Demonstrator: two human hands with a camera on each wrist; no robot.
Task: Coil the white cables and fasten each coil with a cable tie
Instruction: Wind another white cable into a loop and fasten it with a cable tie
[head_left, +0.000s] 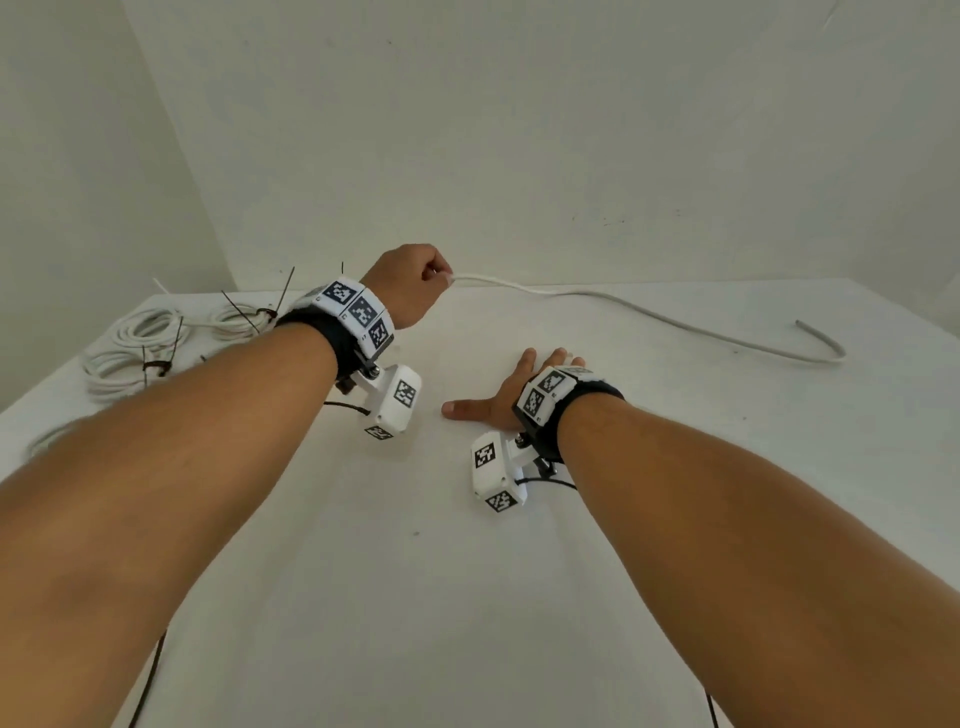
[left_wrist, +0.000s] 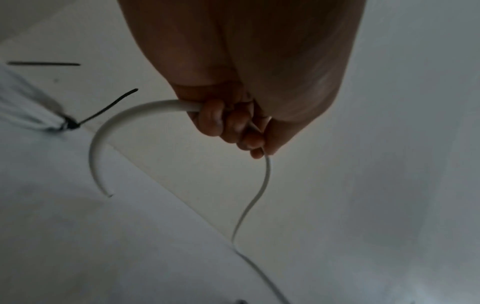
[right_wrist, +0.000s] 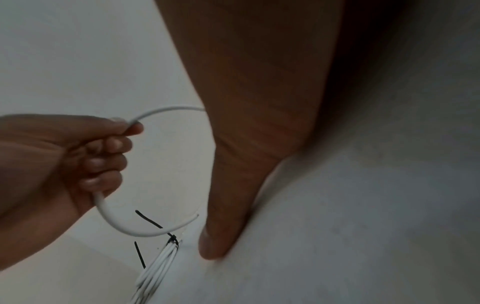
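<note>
My left hand (head_left: 415, 283) is raised above the table's far middle, its fingers (left_wrist: 228, 125) curled round a loose white cable (head_left: 649, 314). The cable runs right across the table and ends in a hook-shaped bend (head_left: 826, 345). In the left wrist view a short curved end (left_wrist: 103, 148) sticks out of the fist, and the long part (left_wrist: 259, 191) drops to the table. The right wrist view shows the left hand (right_wrist: 98, 156) with that cable (right_wrist: 124, 226). My right hand (head_left: 514, 387) rests flat on the table, fingers straight, thumb (right_wrist: 223, 232) pressed to the surface.
Several white coils (head_left: 135, 348) bound with black cable ties (head_left: 156, 366) lie at the table's far left; one tied bundle (right_wrist: 161, 265) appears in the right wrist view. The white table (head_left: 519, 597) meets white walls behind and to the left. Thin black wires trail near my wrists.
</note>
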